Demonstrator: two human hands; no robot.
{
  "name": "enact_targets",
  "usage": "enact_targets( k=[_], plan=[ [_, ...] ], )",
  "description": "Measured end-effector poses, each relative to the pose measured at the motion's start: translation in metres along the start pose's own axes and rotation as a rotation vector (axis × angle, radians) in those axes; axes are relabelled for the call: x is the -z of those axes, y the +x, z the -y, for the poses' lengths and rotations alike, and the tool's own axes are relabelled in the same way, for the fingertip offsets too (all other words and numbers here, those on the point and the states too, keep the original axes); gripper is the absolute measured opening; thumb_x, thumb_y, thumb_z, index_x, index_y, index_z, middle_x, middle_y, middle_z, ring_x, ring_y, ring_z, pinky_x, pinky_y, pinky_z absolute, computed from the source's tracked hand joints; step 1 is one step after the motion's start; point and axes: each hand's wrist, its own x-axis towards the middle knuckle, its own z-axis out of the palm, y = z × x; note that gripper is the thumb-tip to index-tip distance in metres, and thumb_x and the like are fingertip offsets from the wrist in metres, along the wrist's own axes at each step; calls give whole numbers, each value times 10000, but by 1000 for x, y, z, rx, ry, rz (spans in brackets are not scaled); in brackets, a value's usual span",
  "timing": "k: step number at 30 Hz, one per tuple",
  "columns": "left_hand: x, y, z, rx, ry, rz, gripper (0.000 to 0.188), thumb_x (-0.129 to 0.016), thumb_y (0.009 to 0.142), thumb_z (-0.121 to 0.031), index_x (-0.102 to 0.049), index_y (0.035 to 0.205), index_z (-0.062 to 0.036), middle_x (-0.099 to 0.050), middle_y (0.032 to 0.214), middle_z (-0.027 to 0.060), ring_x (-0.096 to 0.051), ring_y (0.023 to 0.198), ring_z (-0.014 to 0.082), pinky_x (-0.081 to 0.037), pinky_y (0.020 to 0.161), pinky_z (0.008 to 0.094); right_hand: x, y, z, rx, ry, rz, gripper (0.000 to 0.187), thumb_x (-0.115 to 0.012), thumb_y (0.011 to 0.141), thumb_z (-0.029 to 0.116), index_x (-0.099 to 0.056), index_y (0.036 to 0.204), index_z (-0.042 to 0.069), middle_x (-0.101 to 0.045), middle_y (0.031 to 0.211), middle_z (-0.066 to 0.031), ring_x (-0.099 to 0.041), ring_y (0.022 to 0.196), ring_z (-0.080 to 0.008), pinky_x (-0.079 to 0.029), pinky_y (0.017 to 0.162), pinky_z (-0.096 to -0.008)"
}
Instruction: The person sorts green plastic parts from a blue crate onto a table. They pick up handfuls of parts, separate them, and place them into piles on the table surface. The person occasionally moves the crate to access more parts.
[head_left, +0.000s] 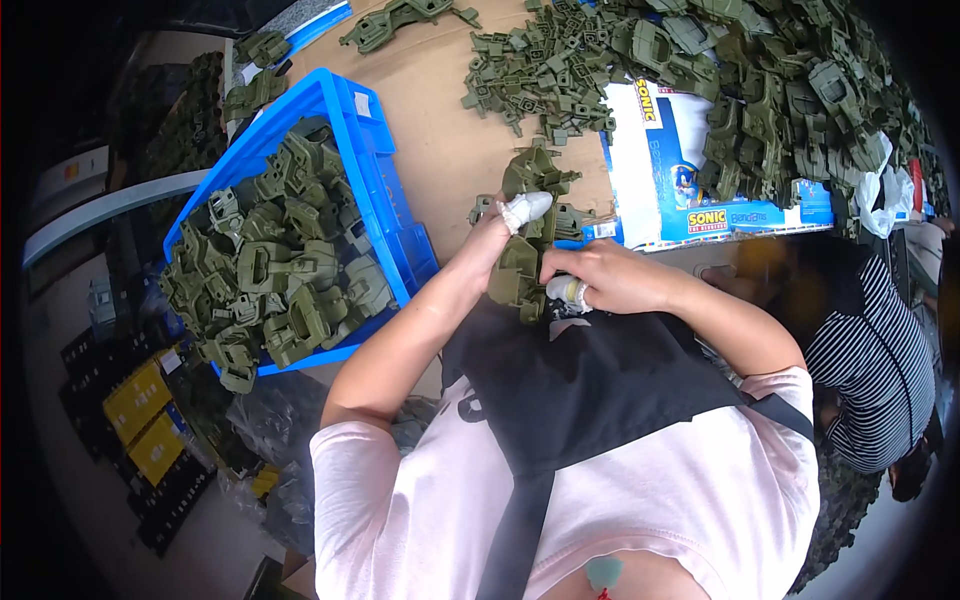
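An olive-green moulded plastic part (518, 262) is in front of my apron, tilted, at the near edge of the cardboard-covered table. My left hand (500, 222) is closed on its upper left side, with white covering on the thumb or fingertip. From the right, my right hand (610, 277) curls against the part's lower right side. A white covering shows on one of its fingers too. Something blue (570, 243) shows just above the right hand; I cannot make out what it is. The right fingertips are partly hidden.
At left stands a blue crate (385, 165) heaped with green plastic parts. Small green pieces (535, 75) are piled on the cardboard (430, 100). Larger green shells (790, 110) are stacked at far right, beside a printed carton sheet (640, 195). A person in a striped top (880, 360) is at right.
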Motion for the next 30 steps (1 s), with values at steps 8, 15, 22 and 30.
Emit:
enact_targets(
  k=[8,15,22,30],
  plan=[
    [6,-12,3,106,-75,-92,295,-600,833,-247,-526,1057,-70,-603,871,95,-614,687,165,-534,556,312,-25,5,-22,90,53,-105,254,-492,725,-46,-492,961,49,-591,929,-157,-564,892,-373,-450,731,-442],
    [17,-15,16,-13,-122,-171,308,-587,839,-304,-557,1031,-66,-614,894,103,-627,694,189,-541,587,322,-19,16,-30,145,193,-21,280,-549,796,66,-503,1071,81,-585,990,-127,-574,929,-325,-457,767,-393],
    [39,-23,-36,-306,-226,-111,461,-623,809,-298,-418,1163,-84,-563,1016,108,-616,846,252,-537,720,394,-46,30,-125,-112,-600,-373,742,-648,634,95,-369,1318,163,-463,1073,-161,-464,1063,-345,-439,857,-389],
    [41,-24,-36,-587,21,-103,482,-529,886,-246,-313,1299,-123,-496,1144,101,-565,994,288,-500,830,424,-14,19,-66,-1,671,-668,566,-630,817,166,-382,1314,57,-534,1139,-129,-545,974,-177,-440,826,-290]
  ],
)
